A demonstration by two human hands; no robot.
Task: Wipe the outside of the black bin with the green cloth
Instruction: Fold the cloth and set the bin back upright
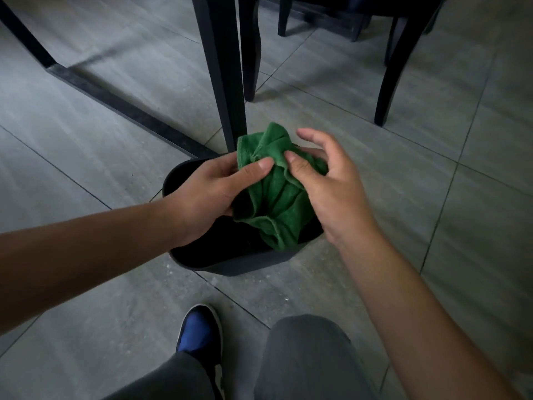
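- Head view: cloth [277, 194], green and bunched, is held up between both hands right over the open top of the bin [230, 262], its lower end hanging toward the bin's rim at about 5 o'clock of the opening.
- The left hand [207, 194] comes in from 9 o'clock and grips the cloth's left edge, thumb pressed on the top of the fabric and the other fingers curled underneath.
- The right hand [326, 186] comes in from 4 o'clock and pinches the cloth between thumb and a finger; its remaining fingers are spread loosely above the fabric, the index finger pointing toward 10 o'clock.
- The black bin stands upright on the floor [403, 174], at the centre of the view; only its near wall and part of its left rim show, the rest is covered by the hands and the cloth.
- The cloth does not touch the outside wall of the bin.
- A dark desk leg [219, 70] rises from just beyond the bin at 12 o'clock, and a floor bar [115, 102] of the same frame runs off toward 10 o'clock.
- Chair legs [395, 79] stand at 1 to 2 o'clock, well apart from the bin.
- At 6 o'clock a blue and black shoe [199, 333] rests on the grey tiles, with a knee [308, 356] in grey trousers just to its right.
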